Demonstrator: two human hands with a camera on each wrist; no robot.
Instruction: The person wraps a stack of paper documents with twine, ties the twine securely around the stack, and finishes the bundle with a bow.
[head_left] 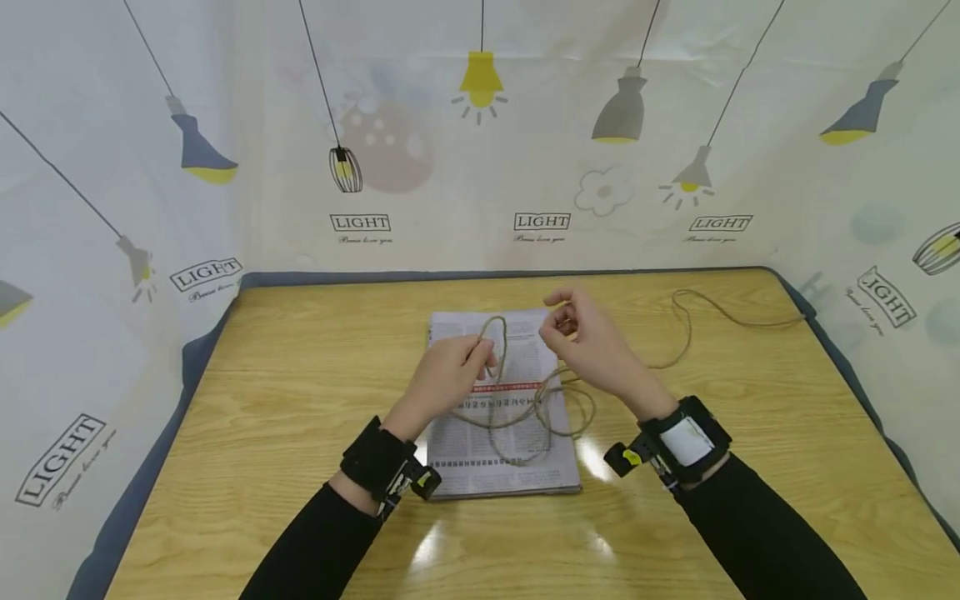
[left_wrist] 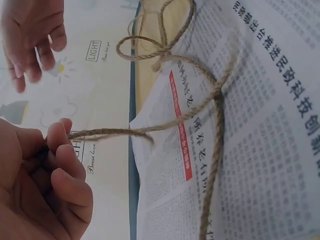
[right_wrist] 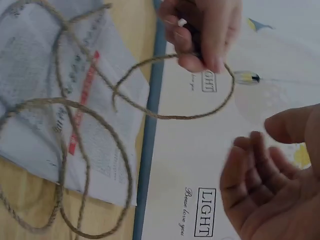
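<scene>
Black sleeves [head_left: 318,546] lead my remote head view, jute twine [head_left: 537,406] looped but seemingly unknotted atop newspapers [head_left: 540,479]; my left-wrist view shows the left hand [left_wrist: 45,185] pinching the twine; my right-wrist view, the right hand [right_wrist: 280,192] half-curled, empty

The left hand [right_wrist: 207,32] pinches twine [right_wrist: 175,118] looping over newspaper [right_wrist: 30,62].

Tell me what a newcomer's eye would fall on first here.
Probably the twine, pinched by the left hand and looping over the newspaper mid-table, then trailing toward the table's far right. Next, the right hand, holding nothing, near the newspaper's far right corner in the head view. Then the lamp prints on the pale backdrop behind the table.
</scene>
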